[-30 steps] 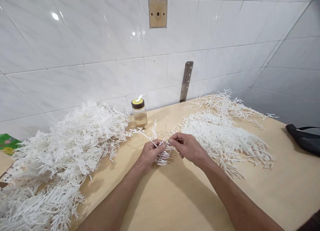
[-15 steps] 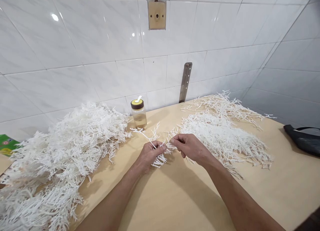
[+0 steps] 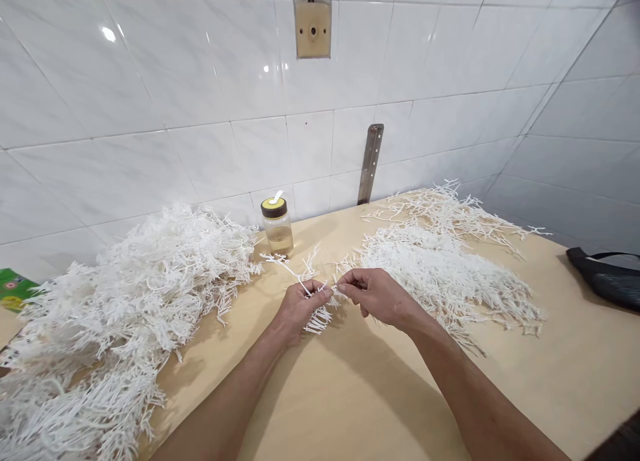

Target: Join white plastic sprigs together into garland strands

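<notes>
My left hand [image 3: 303, 306] is closed on a white branching plastic sprig [image 3: 295, 274], pinched between thumb and fingers; its twigs stick out above and below the hand. My right hand [image 3: 373, 292] is closed too, with thumb and forefinger pinched on the white twig tips just right of my left fingertips. To the left lies a tall heap of white branching sprigs [image 3: 145, 294]. A flatter pile of similar white sprigs [image 3: 440, 271] is spread beyond and to the right of my right hand. Both hands are just above the table [image 3: 350, 394].
A jar with a yellow-and-black lid [image 3: 278, 228] and pale liquid stands behind my hands. A metal strip [image 3: 371, 164] leans on the tiled wall. Sparser white branches [image 3: 450, 214] lie at the back right. A black bag [image 3: 605, 278] is at the right edge, a green packet [image 3: 15, 289] far left.
My right hand has shifted slightly left, its fingertips coming closer to my left fingertips and the twig tips. My left hand keeps its hold on the sprig almost unmoved.
</notes>
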The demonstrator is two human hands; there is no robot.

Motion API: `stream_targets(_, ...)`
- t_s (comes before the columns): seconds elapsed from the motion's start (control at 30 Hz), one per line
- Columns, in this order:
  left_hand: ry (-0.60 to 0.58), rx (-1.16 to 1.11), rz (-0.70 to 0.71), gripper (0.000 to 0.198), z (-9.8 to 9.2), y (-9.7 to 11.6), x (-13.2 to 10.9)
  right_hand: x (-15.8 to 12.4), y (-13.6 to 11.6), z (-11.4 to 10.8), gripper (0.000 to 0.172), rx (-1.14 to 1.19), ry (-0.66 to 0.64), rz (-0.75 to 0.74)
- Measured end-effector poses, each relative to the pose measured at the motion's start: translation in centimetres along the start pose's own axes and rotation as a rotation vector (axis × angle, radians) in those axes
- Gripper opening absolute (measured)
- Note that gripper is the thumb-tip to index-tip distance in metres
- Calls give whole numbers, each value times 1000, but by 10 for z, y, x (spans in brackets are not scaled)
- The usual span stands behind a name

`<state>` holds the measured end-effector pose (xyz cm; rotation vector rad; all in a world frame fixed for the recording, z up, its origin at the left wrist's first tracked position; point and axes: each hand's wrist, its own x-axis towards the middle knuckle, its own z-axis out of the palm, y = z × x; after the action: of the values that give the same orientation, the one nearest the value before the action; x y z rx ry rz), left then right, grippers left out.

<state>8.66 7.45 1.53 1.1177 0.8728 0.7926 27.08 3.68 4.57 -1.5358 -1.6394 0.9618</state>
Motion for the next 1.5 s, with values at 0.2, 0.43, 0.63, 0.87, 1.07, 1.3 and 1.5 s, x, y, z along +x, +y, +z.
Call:
stream_targets(0.2,-42,-7,-65,45,1,2,-2,5,7,4,23,-152,81,-106)
stream_targets(0.43,-36,69,-72,43,1,2,1,5,6,13,21,-321,167,-177)
stream_targets(0.63,9,89,-42,42,4,-6,0,11,14,23,21,-617,315,-159)
stream_targets(0.87,-9,9,27,43,1,-8,0,16,27,-6,16,-515,582,-37)
stream_targets(1.07,-19,-75,2,45,1,-7,0,8,8,4,28,-165,188,-132)
stream_targets(1.3,-18,-58,-13,45,2,-4,-1,6,7,9,25,-152,109,-105)
stream_targets(1.5,-12,-2,-30,45,5,-8,0,6,6,17,18,-308,187,-127)
